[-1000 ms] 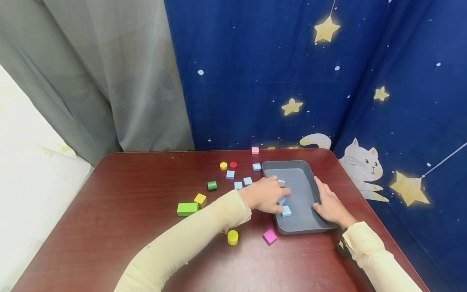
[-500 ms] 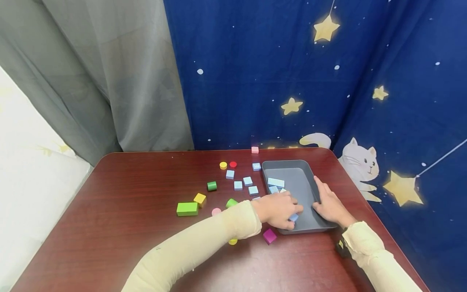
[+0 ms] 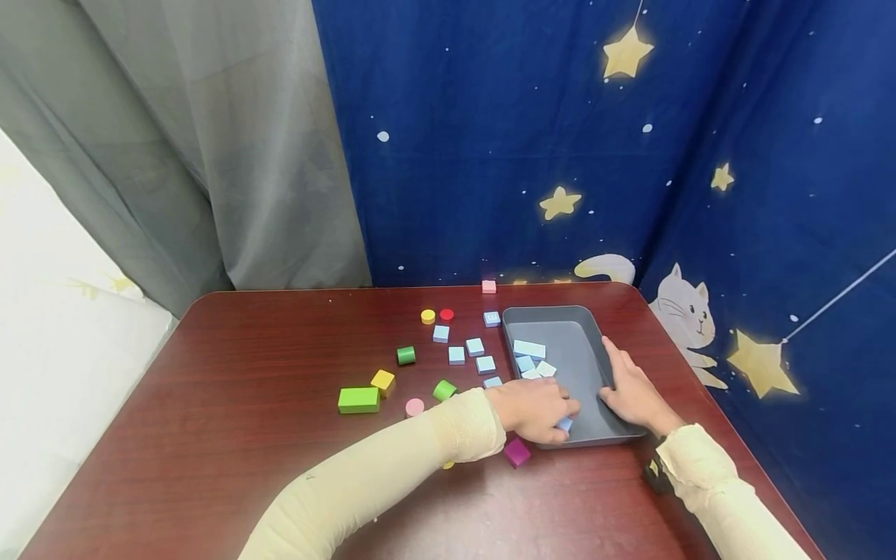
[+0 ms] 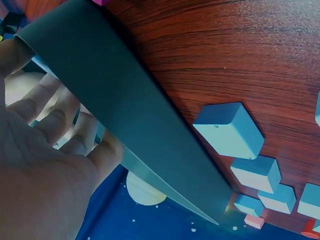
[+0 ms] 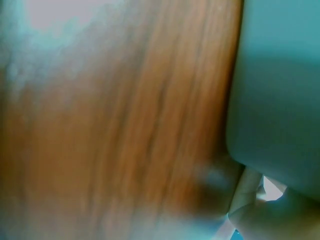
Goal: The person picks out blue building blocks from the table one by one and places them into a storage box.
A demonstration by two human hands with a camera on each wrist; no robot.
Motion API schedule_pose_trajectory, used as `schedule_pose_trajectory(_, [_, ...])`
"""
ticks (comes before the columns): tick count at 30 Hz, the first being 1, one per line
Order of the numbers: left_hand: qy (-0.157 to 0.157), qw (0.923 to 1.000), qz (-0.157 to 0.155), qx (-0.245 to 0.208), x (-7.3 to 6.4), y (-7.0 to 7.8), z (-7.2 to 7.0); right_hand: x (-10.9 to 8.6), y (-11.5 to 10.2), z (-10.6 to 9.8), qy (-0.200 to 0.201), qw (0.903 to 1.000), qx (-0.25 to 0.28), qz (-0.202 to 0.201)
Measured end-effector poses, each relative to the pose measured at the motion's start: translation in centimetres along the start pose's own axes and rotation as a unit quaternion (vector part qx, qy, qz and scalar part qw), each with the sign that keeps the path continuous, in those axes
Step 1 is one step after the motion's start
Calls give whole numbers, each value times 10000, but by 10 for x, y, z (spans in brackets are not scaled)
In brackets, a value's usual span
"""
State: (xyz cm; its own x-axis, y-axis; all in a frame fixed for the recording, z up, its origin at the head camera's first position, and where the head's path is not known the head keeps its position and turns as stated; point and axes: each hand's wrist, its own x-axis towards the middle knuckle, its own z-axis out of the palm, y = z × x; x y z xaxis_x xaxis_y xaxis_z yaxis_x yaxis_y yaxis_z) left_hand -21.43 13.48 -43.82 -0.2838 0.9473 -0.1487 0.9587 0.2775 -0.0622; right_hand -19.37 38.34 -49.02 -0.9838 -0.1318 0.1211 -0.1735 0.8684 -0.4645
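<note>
A grey tray (image 3: 568, 330) stands on the right part of the table, with several light blue blocks (image 3: 529, 349) inside along its left side. My left hand (image 3: 534, 411) reaches over the tray's near left wall and pinches a blue block (image 3: 564, 424) at its fingertips, low in the tray. In the left wrist view, the tray's wall (image 4: 115, 95) hides much of the fingers and that block. My right hand (image 3: 635, 395) holds the tray's right edge, the thumb over the inner side and the fingers along the outside. The right wrist view is blurred.
Left of the tray lie several more blue blocks (image 3: 474, 347). Farther left are a green cylinder (image 3: 406, 355), a yellow cube (image 3: 383, 381) and a long green block (image 3: 359, 400). A magenta block (image 3: 517, 453) sits by the tray's near left corner. Curtains hang behind the table.
My left hand has moved from the tray's left side toward its near end, uncovering blue blocks inside. Over the last half second it has barely shifted. My right hand has stayed on the edge.
</note>
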Motion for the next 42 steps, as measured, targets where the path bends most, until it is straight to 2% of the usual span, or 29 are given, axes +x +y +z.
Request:
schedule_pose_trajectory(13, [-7, 9996, -51, 263, -4, -3, 1, 0, -2, 0, -64, 9999, -45, 81])
schedule_pose_trajectory(18, [8, 9996, -129, 241, -13, -15, -3, -1, -2, 1, -6, 10000, 11, 0])
schedule_pose_trajectory(24, [427, 9985, -224, 261, -36, -43, -14, 0, 4, 5, 203, 9997, 7, -116])
schedule_pose_trajectory(29, [630, 9968, -484, -70, -61, -68, -16, 0, 0, 1, 35, 10000, 28, 0])
schedule_pose_trajectory(35, [429, 9947, -787, -498, -92, -84, -2, 1, -2, -1, -118, 9999, -72, 102])
schedule_pose_trajectory(42, [70, 9913, -864, -991, -115, -84, 13, 1, -2, 0, -133, 9998, -55, 109])
